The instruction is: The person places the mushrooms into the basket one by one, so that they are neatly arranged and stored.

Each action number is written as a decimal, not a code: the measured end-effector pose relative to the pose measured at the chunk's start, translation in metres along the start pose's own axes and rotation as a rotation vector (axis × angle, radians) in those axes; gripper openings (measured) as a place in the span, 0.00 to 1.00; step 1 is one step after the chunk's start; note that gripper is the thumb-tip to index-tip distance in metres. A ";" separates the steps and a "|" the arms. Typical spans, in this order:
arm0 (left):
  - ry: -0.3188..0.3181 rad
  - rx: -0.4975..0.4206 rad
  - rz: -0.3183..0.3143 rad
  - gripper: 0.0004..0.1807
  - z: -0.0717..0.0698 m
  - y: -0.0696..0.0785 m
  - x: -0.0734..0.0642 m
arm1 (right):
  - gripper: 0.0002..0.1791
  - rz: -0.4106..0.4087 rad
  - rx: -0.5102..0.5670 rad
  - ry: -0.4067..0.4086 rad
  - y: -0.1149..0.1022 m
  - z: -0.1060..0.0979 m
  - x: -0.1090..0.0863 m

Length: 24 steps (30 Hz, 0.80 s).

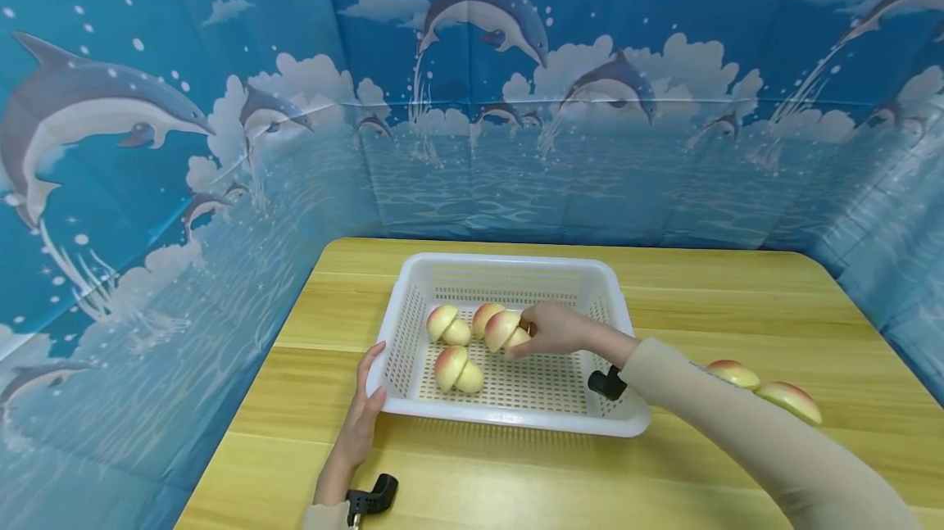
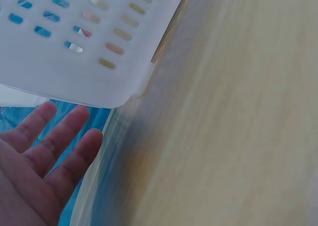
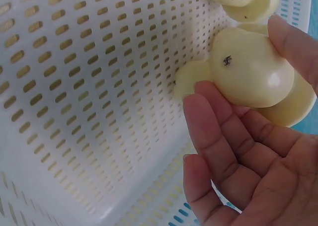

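Observation:
A white perforated plastic basket [image 1: 509,422] stands on the table, holding several toy mushrooms with pale yellow stems and reddish caps. Inside it, my right hand [image 1: 555,328] pinches one toy mushroom [image 1: 501,330] by its stem between thumb and fingers. The right wrist view shows that stem's rounded end [image 3: 248,69], marked with a small dark patch. Close by in the basket are a back mushroom [image 1: 485,318], a left mushroom [image 1: 442,323] and a front mushroom [image 1: 451,369]. My left hand [image 1: 363,411] rests at the basket's left side, its fingers [image 2: 67,141] straight and spread by the rim.
Two yellow pieces with reddish tops, a rear one [image 1: 733,373] and a front one [image 1: 791,401], lie right of the basket, partly behind the right sleeve [image 1: 745,432]. The wooden table [image 1: 833,325] is bordered by a blue dolphin-print curtain [image 1: 472,178].

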<state>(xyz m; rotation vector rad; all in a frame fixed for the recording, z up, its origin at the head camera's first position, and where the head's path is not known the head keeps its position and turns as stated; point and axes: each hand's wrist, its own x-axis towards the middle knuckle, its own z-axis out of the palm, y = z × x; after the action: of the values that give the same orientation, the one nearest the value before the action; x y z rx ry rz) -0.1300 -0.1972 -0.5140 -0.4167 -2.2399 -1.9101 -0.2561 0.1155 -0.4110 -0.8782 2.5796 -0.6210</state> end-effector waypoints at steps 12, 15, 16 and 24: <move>0.009 0.012 0.002 0.32 0.000 0.000 0.001 | 0.21 0.021 -0.028 -0.055 0.001 0.013 0.003; 0.004 0.008 0.000 0.32 0.000 0.000 0.000 | 0.22 0.026 -0.042 -0.070 0.001 0.017 0.004; 0.004 0.011 0.002 0.32 0.000 0.000 0.000 | 0.22 0.022 -0.049 -0.072 0.000 0.018 0.004; -0.004 0.003 0.020 0.32 -0.001 -0.002 0.000 | 0.22 0.043 -0.074 -0.070 0.001 0.025 0.006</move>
<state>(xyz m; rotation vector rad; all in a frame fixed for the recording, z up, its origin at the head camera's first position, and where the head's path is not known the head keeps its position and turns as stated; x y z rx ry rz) -0.1308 -0.1981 -0.5157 -0.4412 -2.2328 -1.8971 -0.2496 0.1048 -0.4337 -0.8500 2.5655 -0.4772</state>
